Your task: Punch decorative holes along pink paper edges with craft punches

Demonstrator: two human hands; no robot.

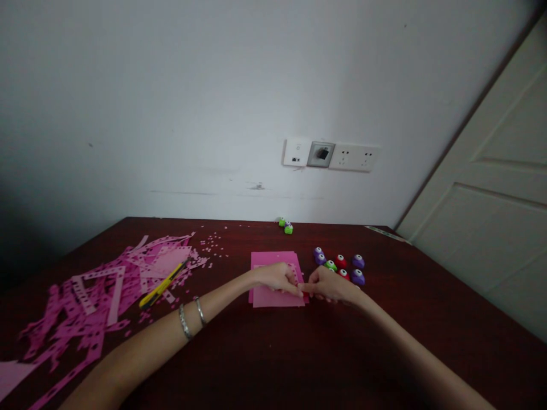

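Observation:
A small stack of pink paper sheets (277, 299) lies on the dark red table, with dark cut-out holes near its right side. My left hand (277, 277) is over the stack, fingers curled and pinching at the right edge of the paper. From the right, my right hand (329, 283) meets it there, its fingers closed, with the two hands' fingertips touching. A bit of red between the fingers looks like a small craft punch, mostly hidden. Just behind my right hand stand several small craft punches in purple (358, 261), red (341, 261) and green (330, 265), with white tops.
Pink punched paper strips (89, 302) and tiny scraps are heaped on the left. A yellow utility knife (164, 285) lies across them. Two green punches (289, 229) and a purple one sit near the wall. A ruler-like strip (387, 234) lies at the back right; wall sockets (352, 158) are above.

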